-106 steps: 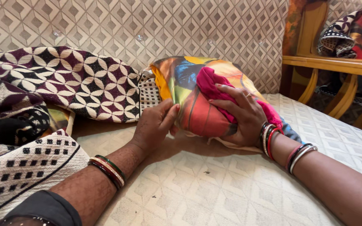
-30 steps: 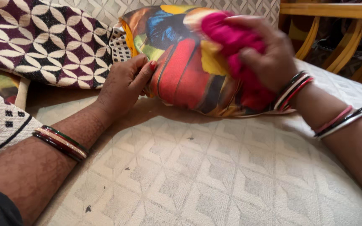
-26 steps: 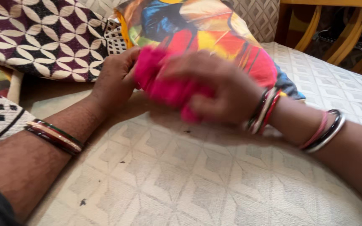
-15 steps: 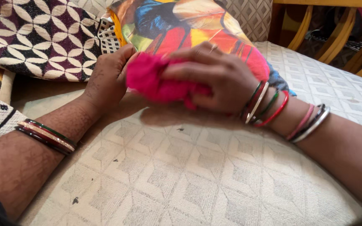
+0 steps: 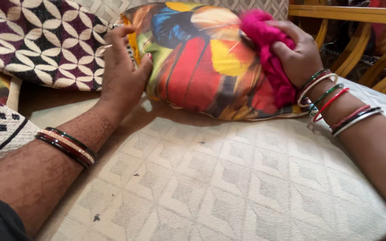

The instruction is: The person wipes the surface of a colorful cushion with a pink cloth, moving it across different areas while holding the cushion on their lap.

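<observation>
Left hand flat, fingers spread against left end of multicoloured pillow lying on mattress; right hand fingers clenched round pink cloth, pressed on pillow's right end.

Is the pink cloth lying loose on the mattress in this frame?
No, the right hand grips the pink cloth against the upper right of the colourful pillow, above the mattress.
</observation>
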